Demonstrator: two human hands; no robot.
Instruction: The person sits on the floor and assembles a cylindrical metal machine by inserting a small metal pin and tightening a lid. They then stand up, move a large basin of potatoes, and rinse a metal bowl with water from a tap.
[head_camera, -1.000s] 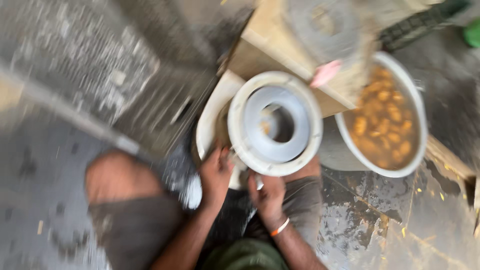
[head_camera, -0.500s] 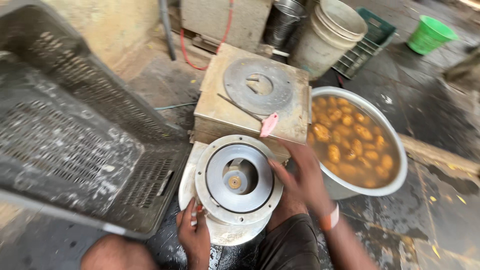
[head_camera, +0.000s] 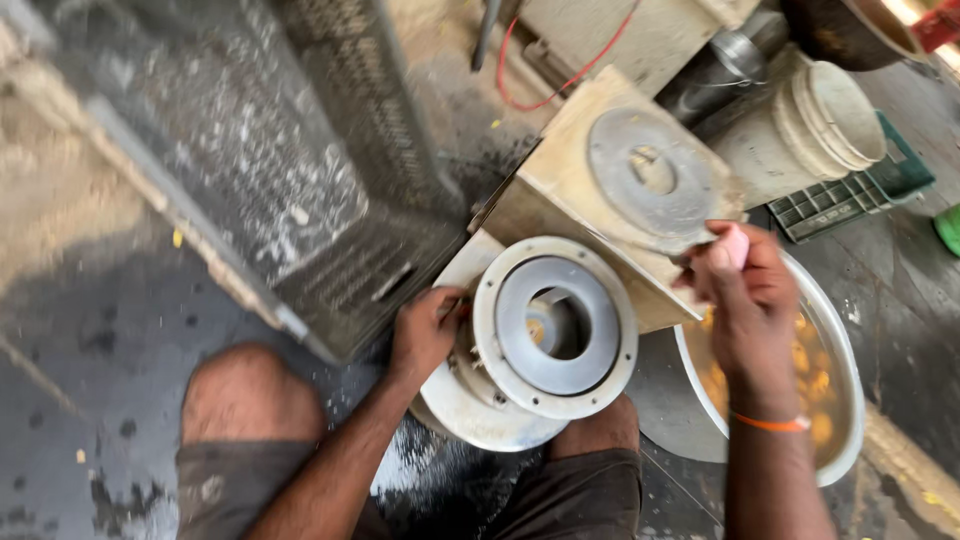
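Round metal housing (head_camera: 553, 340): sat on the wet floor between the knees, steadied at its left rim by the grasping left hand (head_camera: 425, 335). Right hand (head_camera: 745, 290), raised over the bowl (head_camera: 840, 340), pinched a small pink piece (head_camera: 736, 246). Best kept braced throughout.

Around one round metal machine housing (head_camera: 555, 340) on the floor: two hands (head_camera: 425, 335), one metal bowl (head_camera: 845, 400) of yellow pieces to its right, one boxy unit (head_camera: 600, 190) behind it, one stack of white buckets (head_camera: 815, 125), two perforated crates (head_camera: 250, 170).
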